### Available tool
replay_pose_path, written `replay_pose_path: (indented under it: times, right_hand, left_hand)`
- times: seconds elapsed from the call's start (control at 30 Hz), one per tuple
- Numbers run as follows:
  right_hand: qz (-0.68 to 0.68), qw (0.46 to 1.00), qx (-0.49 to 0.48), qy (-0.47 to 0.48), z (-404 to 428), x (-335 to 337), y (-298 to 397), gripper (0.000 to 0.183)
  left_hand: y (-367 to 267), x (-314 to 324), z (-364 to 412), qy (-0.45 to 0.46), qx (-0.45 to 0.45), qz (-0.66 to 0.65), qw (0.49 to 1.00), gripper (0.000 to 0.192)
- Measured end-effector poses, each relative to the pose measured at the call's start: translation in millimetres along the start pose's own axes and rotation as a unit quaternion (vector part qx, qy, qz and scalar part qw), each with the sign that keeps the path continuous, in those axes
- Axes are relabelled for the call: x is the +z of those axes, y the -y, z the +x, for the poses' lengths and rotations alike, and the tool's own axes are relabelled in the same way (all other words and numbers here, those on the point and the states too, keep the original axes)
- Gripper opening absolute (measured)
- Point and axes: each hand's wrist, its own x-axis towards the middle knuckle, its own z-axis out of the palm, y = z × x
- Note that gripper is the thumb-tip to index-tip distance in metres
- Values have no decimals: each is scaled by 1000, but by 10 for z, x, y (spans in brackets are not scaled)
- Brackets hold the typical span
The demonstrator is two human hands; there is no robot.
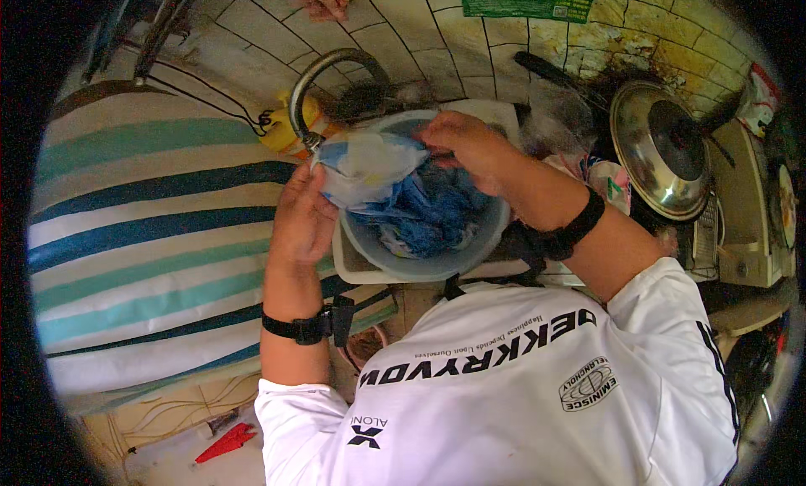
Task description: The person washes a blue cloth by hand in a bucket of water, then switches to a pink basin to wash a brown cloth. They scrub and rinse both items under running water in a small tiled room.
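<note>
My left hand [305, 215] grips the left edge of a pale, wet piece of cloth [371, 165] with blue parts. Its upper right edge is pinched by my right hand [466, 146], so the piece is spread between both hands over a grey-blue plastic basin [422, 271]. Dark blue wet fabric [434, 215] lies bunched inside the basin, under the held piece. The basin stands in a white-rimmed sink [349, 265]. A curved metal faucet [302, 96] arches up just behind my left hand. Some fingers of both hands are blurred or hidden.
A striped cover [157, 234] spreads over the left side. Beside the faucet lies a yellow object [280, 130]. At the right are a wok with a shiny metal lid [658, 149], a dark pan handle [548, 67] and plastic bags [607, 184]. A tiled wall [409, 20] rises behind the sink.
</note>
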Motion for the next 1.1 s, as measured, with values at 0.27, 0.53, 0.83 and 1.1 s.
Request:
replay_pose_path:
  times: [0.27, 0.53, 0.83, 1.1]
  right_hand:
    - [-331, 943, -26, 9, -108, 23, -123, 38]
    - [-457, 872, -120, 129, -293, 396, -97, 60]
    - [-513, 851, -96, -62, -167, 809, -50, 34]
    - [-476, 849, -190, -127, -337, 1432, 534, 30]
  left_hand:
    - [-207, 10, -234, 76, 9, -163, 984, 41]
    - [-283, -182, -424, 111, 26, -121, 986, 34]
    - [-384, -628, -465, 55, 37, -13, 998, 31]
    - [-267, -480, -517, 70, 59, 239, 967, 55]
